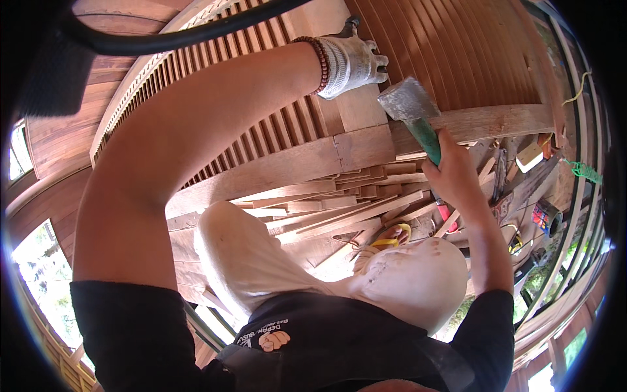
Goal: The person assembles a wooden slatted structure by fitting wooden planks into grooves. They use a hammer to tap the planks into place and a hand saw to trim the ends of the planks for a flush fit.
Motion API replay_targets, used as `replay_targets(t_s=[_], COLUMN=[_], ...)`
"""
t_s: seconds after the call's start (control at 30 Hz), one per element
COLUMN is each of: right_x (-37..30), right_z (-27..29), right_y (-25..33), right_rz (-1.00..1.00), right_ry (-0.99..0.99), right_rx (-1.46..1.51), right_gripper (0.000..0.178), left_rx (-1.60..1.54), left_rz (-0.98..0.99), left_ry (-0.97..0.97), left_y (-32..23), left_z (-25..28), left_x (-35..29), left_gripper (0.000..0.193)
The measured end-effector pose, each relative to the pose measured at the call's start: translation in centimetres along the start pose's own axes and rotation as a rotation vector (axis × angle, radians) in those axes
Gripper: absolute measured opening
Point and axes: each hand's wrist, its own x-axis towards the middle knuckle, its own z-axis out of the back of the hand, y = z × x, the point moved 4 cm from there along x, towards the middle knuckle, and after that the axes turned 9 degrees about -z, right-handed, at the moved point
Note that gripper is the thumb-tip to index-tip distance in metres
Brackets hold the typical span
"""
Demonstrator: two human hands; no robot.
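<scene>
My right hand [454, 170] is bare and wraps round the green handle of a hammer [410, 101]. The hammer's worn, grey, blocky metal head is raised close to my left hand. My left hand [353, 65] wears a whitish work glove with dark parts, and a beaded bracelet circles the wrist. Its fingers are bent over a broad, pale upright [362, 108] of a large wooden panel. Whatever they may grip is hidden. Left of that upright runs a row of narrow slats [261, 140]; to its right lie wider, overlapping brown boards [450, 52].
Loose wood strips [346, 202] lie piled between my knees and the panel. A red-handled tool [444, 210], a dark can with a colourful label [546, 217], a pale block [529, 157] and green cord [583, 172] are at the right. A foot in a yellow-strapped sandal [392, 238] shows below.
</scene>
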Motion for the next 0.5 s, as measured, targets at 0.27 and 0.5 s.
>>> replay_targets(t_s=[0.27,0.5], right_x=[-6.2,-4.2], right_z=[1.2,3.0], right_y=[1.4,3.2], right_rz=[0.164,0.055], right_ry=[-0.147,0.053], right_rx=[0.094,-0.431], right_gripper=[0.029,0.030], left_rx=[0.023,0.012], left_rz=[0.018,-0.001], left_ry=[0.018,0.043], left_y=[0.0,-0.2], left_z=[0.0,1.1], left_x=[0.2,-0.1], left_gripper=[0.099,0.102])
